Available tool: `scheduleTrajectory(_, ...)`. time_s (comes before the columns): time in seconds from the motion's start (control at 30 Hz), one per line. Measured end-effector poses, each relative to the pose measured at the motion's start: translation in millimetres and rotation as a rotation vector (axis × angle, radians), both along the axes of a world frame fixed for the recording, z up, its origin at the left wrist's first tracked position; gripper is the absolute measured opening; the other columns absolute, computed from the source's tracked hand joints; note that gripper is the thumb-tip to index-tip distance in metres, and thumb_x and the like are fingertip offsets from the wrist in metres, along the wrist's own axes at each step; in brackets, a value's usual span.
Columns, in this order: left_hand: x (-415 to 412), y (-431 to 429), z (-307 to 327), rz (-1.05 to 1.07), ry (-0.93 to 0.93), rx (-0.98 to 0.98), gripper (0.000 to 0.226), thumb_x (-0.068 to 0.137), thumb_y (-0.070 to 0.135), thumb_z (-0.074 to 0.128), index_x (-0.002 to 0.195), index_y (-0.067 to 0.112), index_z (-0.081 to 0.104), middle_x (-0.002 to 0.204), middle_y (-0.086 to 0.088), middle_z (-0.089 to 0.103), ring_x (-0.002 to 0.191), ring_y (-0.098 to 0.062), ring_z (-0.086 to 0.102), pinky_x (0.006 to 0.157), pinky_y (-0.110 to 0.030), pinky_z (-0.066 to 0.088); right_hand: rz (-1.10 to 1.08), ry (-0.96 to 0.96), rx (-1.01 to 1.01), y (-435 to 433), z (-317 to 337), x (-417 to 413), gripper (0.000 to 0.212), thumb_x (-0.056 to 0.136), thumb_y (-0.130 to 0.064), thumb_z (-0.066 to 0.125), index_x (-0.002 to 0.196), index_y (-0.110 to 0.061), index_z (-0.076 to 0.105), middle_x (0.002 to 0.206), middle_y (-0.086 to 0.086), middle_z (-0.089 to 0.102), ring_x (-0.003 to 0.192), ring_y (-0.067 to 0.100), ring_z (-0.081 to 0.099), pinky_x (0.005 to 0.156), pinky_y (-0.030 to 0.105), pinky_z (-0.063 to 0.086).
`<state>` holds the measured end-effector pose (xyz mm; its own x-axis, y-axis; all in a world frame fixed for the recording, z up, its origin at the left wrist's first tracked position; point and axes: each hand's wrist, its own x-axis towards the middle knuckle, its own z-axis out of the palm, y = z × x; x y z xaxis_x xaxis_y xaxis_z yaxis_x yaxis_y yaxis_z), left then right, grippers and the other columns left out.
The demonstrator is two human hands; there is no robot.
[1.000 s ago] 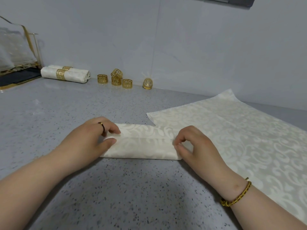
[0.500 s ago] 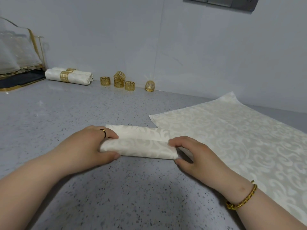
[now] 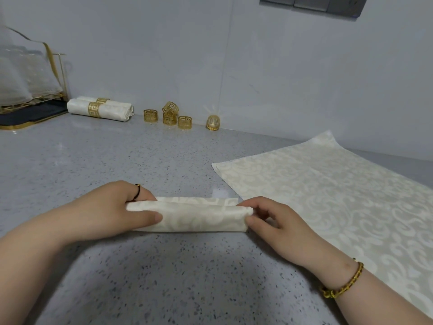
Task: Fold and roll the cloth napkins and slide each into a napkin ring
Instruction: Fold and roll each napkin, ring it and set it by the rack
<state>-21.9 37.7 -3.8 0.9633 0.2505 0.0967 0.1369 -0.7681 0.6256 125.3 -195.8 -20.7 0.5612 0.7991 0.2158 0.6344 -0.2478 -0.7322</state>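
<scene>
Cream damask cloth, woven with pale scrolls, lies half rolled into a soft tube near the front of the speckled grey stone counter (image 3: 117, 160) — this napkin (image 3: 196, 216) is gripped at both ends. The left hand (image 3: 110, 212) wraps its end, thumb pressed on top and fingers curled behind; the right hand (image 3: 276, 221) pinches the other end between thumb and fingertips. A narrow flap still lies flat behind the roll. Just to the right, a second napkin (image 3: 328, 195) of the same cloth lies spread open. Along the wall stand five loose gold rings (image 3: 169, 114) of cut-out metal, one stacked on another — and two finished rolls (image 3: 100, 110), each in a ring. A gold wire rack (image 3: 30, 90) sits far left.
</scene>
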Motion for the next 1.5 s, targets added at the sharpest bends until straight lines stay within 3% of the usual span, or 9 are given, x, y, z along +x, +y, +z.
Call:
scheduleTrajectory(0.17,3,-3,-3,-0.057,-0.023,-0.015,0.056,0.036,0.074,0.049,0.087,0.054,0.062,0.095,0.044,0.053,0.089,0.014,0.054,0.069,-0.004,0.042,-0.055,0.038,0.020,2,0,-4,0.018,0.091,-0.018,0.050,0.086,-0.032,0.059,0.089,0.001,0.068,0.083,0.009,0.059,0.074,0.018,0.044)
scheduleTrajectory(0.47,11,-5,-13,-0.095,0.003,0.169,0.061,0.030,0.087,0.041,0.083,0.056,0.045,0.097,0.039,0.046,0.101,0.026,0.034,0.077,0.002,0.032,-0.208,0.055,0.022,10,-10,-2,0.017,0.092,-0.019,0.048,0.077,-0.027,0.046,0.039,-0.011,0.041,0.044,0.004,0.040,0.049,0.013,0.032)
scheduleTrajectory(0.6,13,-5,-14,-0.086,-0.024,0.158,0.069,0.036,0.099,0.023,0.089,0.058,0.040,0.096,0.042,0.043,0.091,0.020,0.045,0.072,0.002,0.032,-0.262,-0.001,-0.034,14,-7,-5,0.020,0.092,-0.023,0.049,0.074,-0.029,0.042,0.044,-0.011,0.047,0.047,0.005,0.042,0.049,0.017,0.031)
scheduleTrajectory(0.7,16,-6,-17,-0.058,-0.075,0.195,0.051,0.071,0.080,0.033,0.110,0.050,0.045,0.103,0.035,0.044,0.097,0.007,0.043,0.075,-0.001,0.031,-0.283,-0.087,-0.150,19,1,-6,0.021,0.092,-0.025,0.048,0.071,-0.027,0.042,0.056,-0.008,0.047,0.051,0.007,0.040,0.050,0.018,0.028)
scheduleTrajectory(0.8,17,-7,-17,-0.013,-0.162,0.348,0.067,0.068,0.069,0.024,0.121,0.038,0.051,0.112,0.026,0.047,0.107,-0.003,0.046,0.082,-0.004,0.026,-0.300,-0.181,-0.234,25,7,-5,0.028,0.091,-0.026,0.048,0.064,-0.029,0.040,0.062,-0.010,0.046,0.059,0.009,0.042,0.053,0.021,0.030)
scheduleTrajectory(1.0,26,-44,-19,-0.189,-0.321,0.739,0.041,0.077,0.039,0.036,0.092,0.029,0.072,0.091,0.014,0.071,0.077,-0.003,0.068,0.066,-0.020,0.053,-0.328,-0.255,-0.185,26,0,-9,0.013,0.091,-0.023,0.048,0.079,-0.018,0.051,0.072,-0.007,0.049,0.074,0.015,0.048,0.064,0.027,0.036)
scheduleTrajectory(1.17,32,-46,-26,-0.251,-0.255,0.715,0.044,0.076,0.049,0.034,0.092,0.032,0.072,0.091,0.017,0.070,0.076,0.000,0.067,0.064,-0.016,0.052,-0.146,-0.425,-0.022,17,10,-9,0.020,0.080,-0.037,0.054,0.075,-0.019,0.057,0.077,-0.007,0.051,0.080,0.008,0.041,0.070,0.013,0.032)
scheduleTrajectory(1.33,34,-46,-28,-0.242,-0.275,0.710,0.053,0.089,0.053,0.022,0.094,0.033,0.071,0.093,0.017,0.070,0.078,-0.001,0.067,0.066,-0.018,0.052,0.067,-0.668,-0.296,9,19,-11,0.028,0.074,-0.035,0.064,0.094,-0.015,0.062,0.097,-0.001,0.060,0.091,0.016,0.048,0.074,0.022,0.030)
scheduleTrajectory(1.5,33,-51,-24,-0.207,-0.281,0.669,0.043,0.076,0.051,0.037,0.095,0.030,0.070,0.095,0.014,0.070,0.079,-0.004,0.067,0.070,-0.018,0.050,0.035,-0.523,-0.303,10,25,-10,0.016,0.085,-0.024,0.059,0.098,-0.017,0.065,0.096,-0.008,0.059,0.090,0.010,0.052,0.075,0.018,0.034)
